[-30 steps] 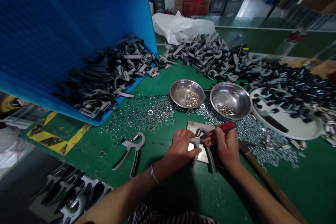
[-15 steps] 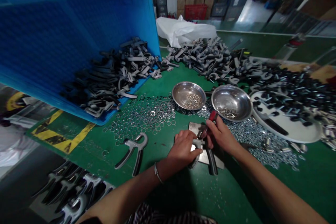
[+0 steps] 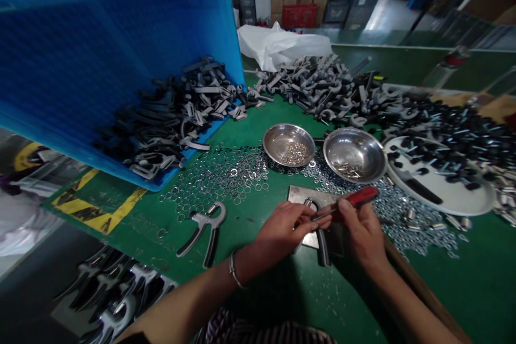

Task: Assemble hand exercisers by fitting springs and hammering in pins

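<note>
My right hand is closed around a screwdriver with a red handle. Its thin shaft slants down leftward to the fingers of my left hand. Those fingers are curled over a grey-and-black hand grip exerciser, whose spring end is partly hidden by them. Beneath the exerciser lies a flat metal plate. A second hand grip exerciser, with a spring across its top, rests on the green table to the left.
Metal rings and small nut-like parts lie scattered. Two steel bowls hold small hardware. A white plate carries black knobs. A blue crate and grey handle parts stand behind. A brown bar lies along my right forearm.
My right hand has moved right, and the screwdriver has swung from steeply upright to a low slant. My left hand stays at the exerciser. The brown bar now shows beside my right forearm.
</note>
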Tool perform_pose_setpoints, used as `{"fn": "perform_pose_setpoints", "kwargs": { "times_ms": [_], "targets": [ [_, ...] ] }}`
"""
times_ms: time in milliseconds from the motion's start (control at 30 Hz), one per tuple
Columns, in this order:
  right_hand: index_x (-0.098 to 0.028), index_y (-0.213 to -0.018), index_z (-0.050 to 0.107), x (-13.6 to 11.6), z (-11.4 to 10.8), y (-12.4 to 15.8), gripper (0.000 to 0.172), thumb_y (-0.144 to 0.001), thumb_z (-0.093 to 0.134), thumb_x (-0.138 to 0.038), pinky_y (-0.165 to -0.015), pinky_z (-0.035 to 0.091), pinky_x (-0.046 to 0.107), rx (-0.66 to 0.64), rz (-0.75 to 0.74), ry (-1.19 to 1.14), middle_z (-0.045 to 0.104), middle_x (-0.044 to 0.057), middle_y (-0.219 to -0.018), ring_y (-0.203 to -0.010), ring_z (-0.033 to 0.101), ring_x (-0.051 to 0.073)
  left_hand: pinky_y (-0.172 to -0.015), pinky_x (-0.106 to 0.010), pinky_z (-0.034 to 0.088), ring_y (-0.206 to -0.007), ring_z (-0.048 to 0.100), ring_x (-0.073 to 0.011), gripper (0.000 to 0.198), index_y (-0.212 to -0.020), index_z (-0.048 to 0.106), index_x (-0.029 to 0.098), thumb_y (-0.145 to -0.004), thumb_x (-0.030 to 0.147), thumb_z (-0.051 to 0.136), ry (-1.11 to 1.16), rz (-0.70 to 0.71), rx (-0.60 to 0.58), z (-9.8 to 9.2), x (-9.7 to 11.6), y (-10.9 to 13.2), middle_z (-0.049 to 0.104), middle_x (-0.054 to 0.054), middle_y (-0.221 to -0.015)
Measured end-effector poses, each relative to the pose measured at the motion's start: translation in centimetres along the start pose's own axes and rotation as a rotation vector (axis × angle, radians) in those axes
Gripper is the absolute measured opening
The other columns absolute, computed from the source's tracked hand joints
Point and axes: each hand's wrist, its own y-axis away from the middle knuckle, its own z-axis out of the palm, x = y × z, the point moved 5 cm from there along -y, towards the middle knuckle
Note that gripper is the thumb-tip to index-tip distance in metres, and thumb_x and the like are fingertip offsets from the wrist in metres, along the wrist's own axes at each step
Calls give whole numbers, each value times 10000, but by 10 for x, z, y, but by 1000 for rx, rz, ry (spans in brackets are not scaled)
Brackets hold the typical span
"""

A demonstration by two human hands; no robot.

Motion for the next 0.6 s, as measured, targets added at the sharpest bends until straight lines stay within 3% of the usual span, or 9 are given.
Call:
{"fn": "perform_pose_setpoints", "kwargs": {
  "times_ms": [67, 133, 200, 267, 333, 400, 500, 600],
  "targets": [
    [-284, -958, 472, -9, -1, 3, 233, -953, 500, -515, -623, 592, 354, 19, -18, 37, 749, 51, -874, -766, 743, 244, -836, -305, 456, -875, 625, -183, 203, -915, 675, 218, -950, 390, 573, 61, 20, -41, -7, 2, 3, 706, -14, -898],
    [-283, -944, 470, -13, -9, 4, 256, -976, 426, -533, -622, 591, 379, 93, -39, 39, 745, 66, -869, -751, 739, 254, -831, -304, 457, -869, 625, -182, 234, -872, 671, 211, -975, 366, 528, -12, 4, -1, -23, -7, 7, 701, -16, -864],
    [-284, -928, 466, -7, -15, 3, 266, -969, 440, -545, -629, 596, 408, 131, -32, 49, 738, 70, -842, -709, 730, 261, -896, -359, 440, -919, 619, -212, 297, -921, 680, 207, -1008, 374, 449, -211, -59, 96, -43, -22, 11, 703, -42, -901],
    [-289, -930, 451, 5, -15, 2, 269, -939, 516, -550, -666, 600, 437, 91, -3, 101, 735, 63, -812, -695, 725, 274, -994, -442, 385, -1071, 582, -268, 343, -1073, 672, 202, -1010, 433, 427, -408, -103, 190, -56, -31, 14, 690, -90, -1079],
    [-292, -930, 440, 17, -12, 2, 293, -920, 547, -565, -700, 595, 450, 49, 16, 177, 741, 62, -808, -711, 729, 288, -1076, -481, 314, -1243, 486, -306, 432, -1257, 596, 209, -962, 511, 504, -465, -56, 179, -49, -31, 14, 602, -116, -1301],
    [-288, -941, 441, 24, -9, 3, 307, -920, 542, -577, -717, 587, 446, 48, 3, 225, 752, 69, -844, -734, 734, 296, -1102, -464, 297, -1306, 423, -306, 574, -1346, 523, 221, -889, 558, 607, -403, 23, 90, -26, -26, 12, 538, -110, -1384],
    [-284, -966, 442, 26, -7, 3, 311, -926, 532, -579, -718, 585, 433, 44, -20, 238, 757, 80, -905, -751, 738, 294, -1055, -443, 339, -1233, 461, -298, 572, -1299, 548, 221, -833, 520, 694, -329, 34, 1, 6, -22, 8, 576, -98, -1301],
    [-284, -979, 443, 26, -7, 4, 298, -940, 504, -573, -721, 581, 418, 21, -20, 296, 751, 73, -902, -744, 739, 284, -1006, -429, 364, -1157, 485, -288, 526, -1253, 567, 208, -821, 466, 721, -327, 4, 5, 16, -24, 5, 596, -89, -1229]
  ]
}}
